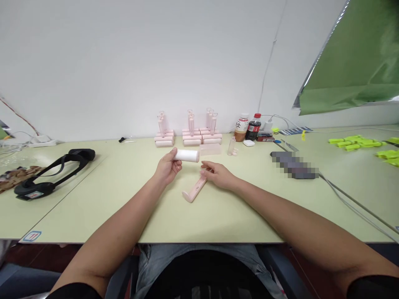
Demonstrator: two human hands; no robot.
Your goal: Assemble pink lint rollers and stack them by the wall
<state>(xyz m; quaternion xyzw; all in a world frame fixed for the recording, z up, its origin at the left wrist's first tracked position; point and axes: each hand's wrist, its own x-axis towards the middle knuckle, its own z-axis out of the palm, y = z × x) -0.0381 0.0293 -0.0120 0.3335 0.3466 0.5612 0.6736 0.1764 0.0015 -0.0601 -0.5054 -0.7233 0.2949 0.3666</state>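
My left hand (168, 167) is closed round one end of a white lint roll (187, 155), held level above the table with its pink end cap facing right. Just to the right, my right hand (220, 174) has its fingers curled at the upper end of a pink roller holder (197, 189). The holder slants toward me, and its rounded end plate is at the lower left. A translucent pink cover (210, 149) lies behind the roll. Beside it stands a clear tube (231, 146) with small pink pieces at its base.
Several pink lint rollers (164, 142) with upright handles stand along the wall. Right of them are a juice bottle (241, 128), a cola bottle (253, 128) and a white case (248, 143). A black headset (56, 178) lies left, a blurred dark object (293, 165) right, near cables.
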